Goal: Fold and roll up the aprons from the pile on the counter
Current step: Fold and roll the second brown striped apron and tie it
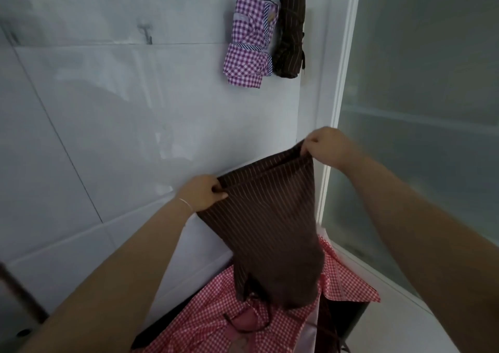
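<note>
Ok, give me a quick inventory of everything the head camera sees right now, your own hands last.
Brown striped apron: one, dark brown with thin pale stripes, held up by its top edge, hanging down over the pile.
Red checked apron: at least one, red and white, spread at the bottom of view under the hanging apron.
Purple checked roll: one, purple and white, rolled, on the counter at the far end.
Brown striped roll: one, dark brown, tied, touching the purple roll's right side.
Counter: one, pale grey.
Glass panel: one, frosted, white-framed, on the right.
Left hand: pinches the apron's top-left corner.
Right hand: pinches the top-right corner.
</note>
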{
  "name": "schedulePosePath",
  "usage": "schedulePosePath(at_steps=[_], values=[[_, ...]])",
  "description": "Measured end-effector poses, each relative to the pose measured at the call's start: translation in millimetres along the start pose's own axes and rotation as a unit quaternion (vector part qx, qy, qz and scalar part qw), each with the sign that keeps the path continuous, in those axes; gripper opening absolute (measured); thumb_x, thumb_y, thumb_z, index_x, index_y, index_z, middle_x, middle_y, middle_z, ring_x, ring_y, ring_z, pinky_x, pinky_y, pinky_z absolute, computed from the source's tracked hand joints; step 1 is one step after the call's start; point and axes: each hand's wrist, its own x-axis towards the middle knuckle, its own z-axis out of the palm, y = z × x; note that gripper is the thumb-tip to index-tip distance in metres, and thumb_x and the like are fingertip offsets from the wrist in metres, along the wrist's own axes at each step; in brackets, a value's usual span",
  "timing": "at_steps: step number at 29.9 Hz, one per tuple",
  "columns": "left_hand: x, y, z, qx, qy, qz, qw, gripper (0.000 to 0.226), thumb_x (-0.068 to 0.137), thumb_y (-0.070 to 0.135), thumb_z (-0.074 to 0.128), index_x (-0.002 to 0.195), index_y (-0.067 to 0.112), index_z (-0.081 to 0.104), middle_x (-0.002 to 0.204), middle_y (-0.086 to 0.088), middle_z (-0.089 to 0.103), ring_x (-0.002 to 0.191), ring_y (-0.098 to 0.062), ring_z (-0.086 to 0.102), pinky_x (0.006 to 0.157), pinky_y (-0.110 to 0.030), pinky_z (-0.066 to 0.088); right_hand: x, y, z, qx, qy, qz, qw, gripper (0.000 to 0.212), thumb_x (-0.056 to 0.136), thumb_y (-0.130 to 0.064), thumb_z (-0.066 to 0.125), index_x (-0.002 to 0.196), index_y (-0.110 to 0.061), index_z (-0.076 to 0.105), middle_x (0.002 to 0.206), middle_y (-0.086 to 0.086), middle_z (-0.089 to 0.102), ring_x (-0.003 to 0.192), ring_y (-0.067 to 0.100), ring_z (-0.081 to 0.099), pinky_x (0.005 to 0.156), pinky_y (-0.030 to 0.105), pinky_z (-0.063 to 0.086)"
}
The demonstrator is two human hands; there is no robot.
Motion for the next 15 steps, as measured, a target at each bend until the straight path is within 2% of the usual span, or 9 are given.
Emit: schedulePosePath(at_steps=[2,4,6,8,10,11,13,14,15], values=[[-2.4,-7.3,-23.1,0.022,0.047,-0.002,0.999,0.026,0.091,0.034,0.062,0.095,0.01,0.068,0.097,-0.007,0.065,0.088,-0.019,0.056,0.071,-0.026,0.037,-3.3,17.6,7.0,-0.096,-0.053,0.02,0.994,0.029,0.089,-0.02,0.047,0.087,-0.007,0.072,0.097,0.01,0.068,0.087,0.023,0.058,0.079,0.031,0.046],[-7.0,-7.9,-43.7,-0.026,0.089,-0.013,0.996,0.021,0.088,0.034,0.066,0.091,0.014,0.069,0.093,-0.004,0.065,0.085,-0.018,0.057,0.071,-0.027,0.039,-9.6,26.3,10.5,-0.134,-0.089,0.033,0.986,0.041,0.095,-0.031,0.042,0.095,0.002,0.067,0.104,0.016,0.066,0.094,0.028,0.059,0.081,0.034,0.044],[-14.3,-5.9,-60.6,-0.127,0.121,-0.023,0.984,0.016,0.084,0.031,0.072,0.088,0.016,0.071,0.086,0.002,0.065,0.08,-0.013,0.058,0.07,-0.026,0.043,-18.1,25.7,9.1,-0.113,-0.105,0.048,0.987,0.058,0.096,-0.05,0.042,0.104,0.003,0.064,0.106,0.014,0.064,0.099,0.029,0.059,0.084,0.035,0.044],[-22.3,-4.2,-73.5,-0.263,0.134,-0.028,0.955,0.006,0.084,0.022,0.072,0.088,0.018,0.071,0.078,0.011,0.068,0.073,-0.003,0.062,0.068,-0.018,0.047,-21.0,26.9,6.6,-0.075,-0.106,0.055,0.99,0.066,0.088,-0.062,0.049,0.103,0.001,0.064,0.099,0.011,0.063,0.089,0.024,0.059,0.077,0.033,0.044],[-29.7,-3.2,-82.7,-0.412,0.111,-0.021,0.904,0.007,0.089,0.014,0.066,0.095,0.015,0.07,0.079,0.013,0.072,0.074,0.002,0.066,0.07,-0.014,0.05,-20.0,29.3,4.1,0.013,-0.059,0.056,0.997,0.053,0.086,-0.055,0.059,0.1,-0.004,0.068,0.095,0.009,0.067,0.084,0.022,0.062,0.077,0.034,0.05],[-31.6,-5.0,-86.6,-0.493,0.093,-0.015,0.865,0.012,0.092,0.012,0.061,0.102,0.011,0.068,0.088,0.007,0.073,0.08,-0.001,0.068,0.073,-0.016,0.052,-19.2,30.3,1.8,0.104,-0.023,0.066,0.992,0.044,0.086,-0.047,0.064,0.1,-0.007,0.07,0.096,0.01,0.069,0.087,0.022,0.065,0.08,0.036,0.054],[-33.9,-8.8,-93.4,-0.605,0.061,0.0,0.794,0.019,0.096,0.01,0.052,0.109,0.006,0.065,0.101,-0.002,0.072,0.092,-0.01,0.068,0.077,-0.02,0.055,-18.8,30.0,-5.3,0.29,0.031,0.096,0.952,0.031,0.087,-0.032,0.068,0.1,-0.004,0.07,0.098,0.011,0.07,0.092,0.023,0.067,0.081,0.034,0.056],[-34.1,-8.9,-96.4,-0.62,0.058,0.009,0.782,0.02,0.097,0.009,0.05,0.109,0.006,0.065,0.101,-0.003,0.073,0.094,-0.011,0.068,0.077,-0.02,0.055,-20.5,28.6,-10.3,0.349,0.036,0.102,0.931,0.029,0.087,-0.028,0.068,0.098,-0.002,0.069,0.097,0.012,0.07,0.094,0.023,0.066,0.081,0.031,0.056],[-33.7,-7.7,-99.3,-0.616,0.065,0.014,0.785,0.019,0.096,0.008,0.05,0.107,0.006,0.065,0.099,-0.002,0.074,0.093,-0.012,0.068,0.077,-0.021,0.055,-22.6,27.5,-14.4,0.377,0.032,0.099,0.92,0.027,0.088,-0.026,0.068,0.097,-0.001,0.068,0.095,0.012,0.07,0.093,0.023,0.066,0.08,0.03,0.056]])
